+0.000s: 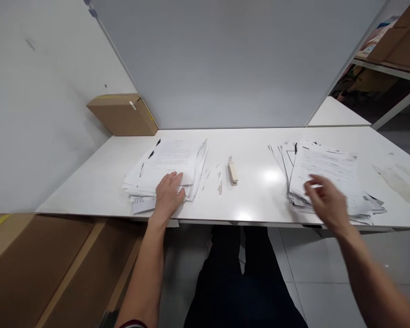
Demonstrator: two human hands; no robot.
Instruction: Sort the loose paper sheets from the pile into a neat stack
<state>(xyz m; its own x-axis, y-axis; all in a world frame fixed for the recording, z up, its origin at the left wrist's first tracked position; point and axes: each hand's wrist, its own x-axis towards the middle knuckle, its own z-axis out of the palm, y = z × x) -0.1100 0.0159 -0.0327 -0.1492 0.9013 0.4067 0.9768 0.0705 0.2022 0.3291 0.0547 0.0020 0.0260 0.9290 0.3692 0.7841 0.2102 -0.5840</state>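
My left hand [169, 193] rests on the front right part of a thick, uneven stack of printed papers [171, 155], its fingers extended over the top sheet. Over a second, looser pile of papers [328, 161] on the right is my right hand [328, 200]. Its fingers are bent, with a gap between thumb and forefinger, and no sheet shows in them; it is slightly blurred. Between the two piles a cream stapler [233, 172] lies on the white table [249, 200], apart from both hands.
A closed cardboard box [123, 114] stands at the back left against the wall. A grey panel [225, 68] rises behind the table. Larger cardboard boxes [44, 264] sit below at the left. Shelving [389, 68] with a carton is at the far right.
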